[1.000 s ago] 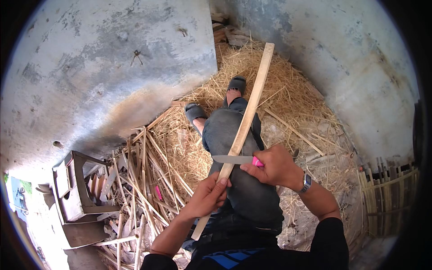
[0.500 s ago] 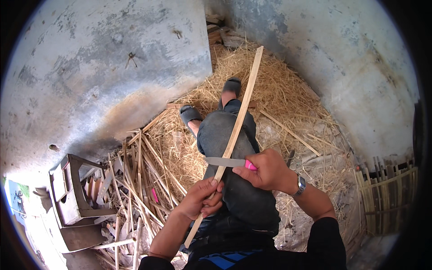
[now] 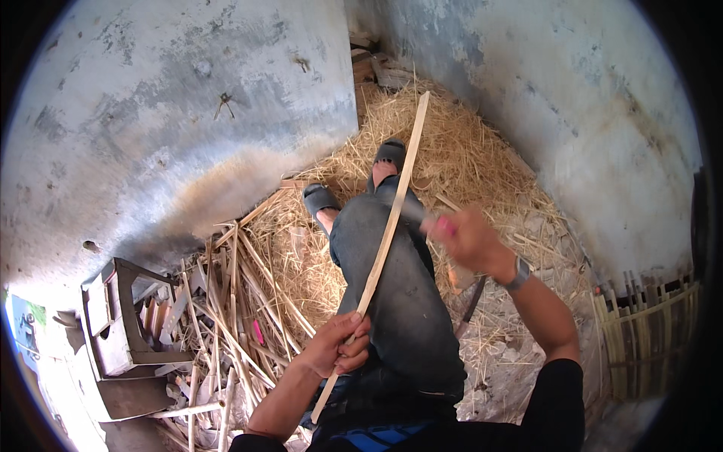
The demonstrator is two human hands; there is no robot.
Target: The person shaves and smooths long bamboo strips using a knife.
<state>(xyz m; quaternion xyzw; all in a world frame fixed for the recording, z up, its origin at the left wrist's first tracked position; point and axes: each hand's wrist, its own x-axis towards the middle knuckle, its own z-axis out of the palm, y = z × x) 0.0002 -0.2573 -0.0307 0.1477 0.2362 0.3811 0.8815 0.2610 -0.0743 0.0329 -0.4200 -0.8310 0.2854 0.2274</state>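
Observation:
A long, pale strip that looks like split bamboo (image 3: 391, 230) slants across my dark trousers, its far tip over the straw. Near its lower end my left hand (image 3: 343, 345) is closed round it, thumb on top. To the right of the strip, my right hand (image 3: 471, 239) grips the pink handle of a knife (image 3: 446, 227). Motion smears this hand, and the blade shows only as a faint grey streak close to the strip's right edge; whether it touches I cannot tell.
Straw and shavings (image 3: 467, 143) cover the ground. A heap of bamboo sticks (image 3: 233, 301) lies left, beside a broken wooden frame (image 3: 124, 324). A slatted bamboo basket (image 3: 648, 331) stands right. A dark long tool (image 3: 471, 305) lies by my right thigh. Stained walls (image 3: 188, 98) close in the corner.
My right hand has moved the knife up and to the right, away from my left hand along the strip. The strip's far end has shifted slightly left and down; my left hand keeps its hold.

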